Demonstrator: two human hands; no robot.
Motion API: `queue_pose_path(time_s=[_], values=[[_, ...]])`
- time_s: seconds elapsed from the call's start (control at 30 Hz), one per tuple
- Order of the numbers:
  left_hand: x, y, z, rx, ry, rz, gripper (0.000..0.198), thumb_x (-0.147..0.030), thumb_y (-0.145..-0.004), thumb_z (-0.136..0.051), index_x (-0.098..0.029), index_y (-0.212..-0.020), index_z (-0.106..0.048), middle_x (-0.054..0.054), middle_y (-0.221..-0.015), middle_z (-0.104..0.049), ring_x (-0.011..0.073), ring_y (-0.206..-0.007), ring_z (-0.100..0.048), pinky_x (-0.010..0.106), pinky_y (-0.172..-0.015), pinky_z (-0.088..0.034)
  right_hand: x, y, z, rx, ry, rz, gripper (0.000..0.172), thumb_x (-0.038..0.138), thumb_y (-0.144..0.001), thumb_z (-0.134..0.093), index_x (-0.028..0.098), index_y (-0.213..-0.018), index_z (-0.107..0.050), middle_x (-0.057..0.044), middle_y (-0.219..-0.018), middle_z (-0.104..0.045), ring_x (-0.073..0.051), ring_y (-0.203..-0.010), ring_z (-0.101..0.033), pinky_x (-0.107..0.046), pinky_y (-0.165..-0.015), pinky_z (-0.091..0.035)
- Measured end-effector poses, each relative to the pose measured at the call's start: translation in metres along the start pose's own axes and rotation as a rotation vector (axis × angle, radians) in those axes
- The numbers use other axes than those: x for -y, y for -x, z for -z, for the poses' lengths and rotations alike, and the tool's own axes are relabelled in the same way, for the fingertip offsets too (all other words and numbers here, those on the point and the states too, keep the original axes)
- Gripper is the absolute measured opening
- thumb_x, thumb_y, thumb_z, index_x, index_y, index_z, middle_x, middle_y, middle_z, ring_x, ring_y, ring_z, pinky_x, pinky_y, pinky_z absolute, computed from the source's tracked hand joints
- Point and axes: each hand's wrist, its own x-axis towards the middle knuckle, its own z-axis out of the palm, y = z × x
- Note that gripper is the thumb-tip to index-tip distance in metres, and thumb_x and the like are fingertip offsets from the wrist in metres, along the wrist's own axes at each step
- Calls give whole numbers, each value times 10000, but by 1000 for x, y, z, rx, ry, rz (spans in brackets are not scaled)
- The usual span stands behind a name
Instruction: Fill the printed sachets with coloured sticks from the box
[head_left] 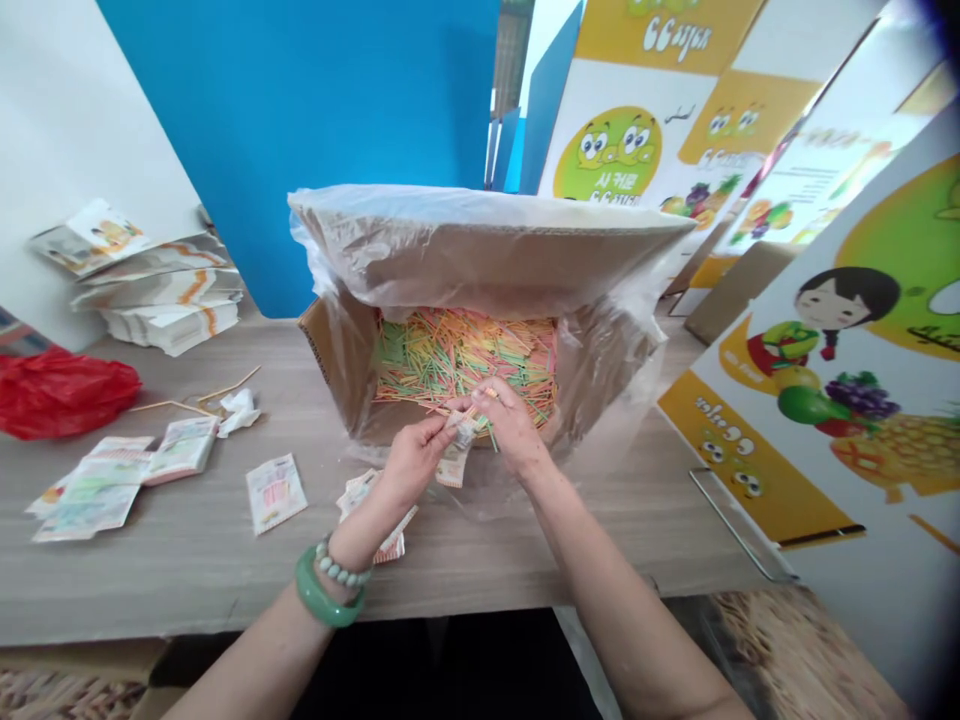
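My left hand (411,458) pinches the top of a small printed plastic packet (451,470) at the front edge of a carton. My right hand (513,425) is closed on a few thin coloured sticks (480,397) held at the packet's mouth; how far they sit inside it cannot be made out. Both hands are close together. Behind them the cardboard box (349,365), lined with clear plastic, holds a thick layer of loose green, orange, yellow and pink sticks (465,345). Under my left wrist lie several more packets (391,545), partly covered by the arm.
Left on the table stand a single packet (276,493), a group of filled-looking packets (127,480), a crumpled tissue (238,412) and a red plastic bag (64,392). Stacked flat packaging (165,290) leans at the back left. Printed cartons (825,400) rise on the right.
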Motion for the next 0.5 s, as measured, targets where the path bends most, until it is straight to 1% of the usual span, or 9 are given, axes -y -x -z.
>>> queue_pose_path(time_s=[0.07,0.17,0.23,0.3,0.37,0.5], values=[[2,-2,-4,63,121,107,297,-448,-684,-763,-163,-743,-706,7,-701,-655,157,-680,-555,264,-659,-423,-4,1,4,-26,-68,-17,229,445,-840,-596,249,-825,-479,-4,-807,-751,-179,-702,-678,-295,-664,-512],[6,-5,-11,165,340,300,386,-423,-585,-852,-137,-813,-730,30,-720,-692,146,-615,-584,270,-626,-448,-10,2,5,-53,-125,-56,261,477,-839,-594,255,-845,-456,-12,-811,-758,-186,-694,-685,-279,-603,-509],[8,-5,-14,191,388,368,430,-432,-548,-882,-124,-808,-732,43,-720,-702,147,-600,-599,269,-604,-457,-13,2,4,-61,-122,-75,272,486,-836,-597,258,-856,-451,-8,-804,-757,-183,-665,-680,-269,-568,-497],[11,-6,-14,198,390,394,438,-459,-555,-883,-120,-786,-732,42,-697,-699,138,-578,-594,261,-584,-451,-15,3,2,-67,-116,-95,267,480,-837,-596,261,-865,-447,4,-774,-751,-177,-610,-663,-267,-542,-483],[12,-6,-13,178,402,393,436,-477,-563,-879,-122,-766,-729,33,-669,-692,127,-555,-580,255,-575,-445,-15,4,1,-69,-103,-104,247,460,-838,-597,261,-862,-452,12,-741,-742,-178,-602,-660,-278,-562,-488],[13,-6,-7,119,396,343,421,-502,-598,-852,-129,-744,-721,11,-643,-669,107,-533,-537,239,-556,-415,-16,6,0,-73,-26,-80,228,434,-838,-600,253,-809,-463,4,-760,-745,-203,-770,-698,-323,-725,-517]])
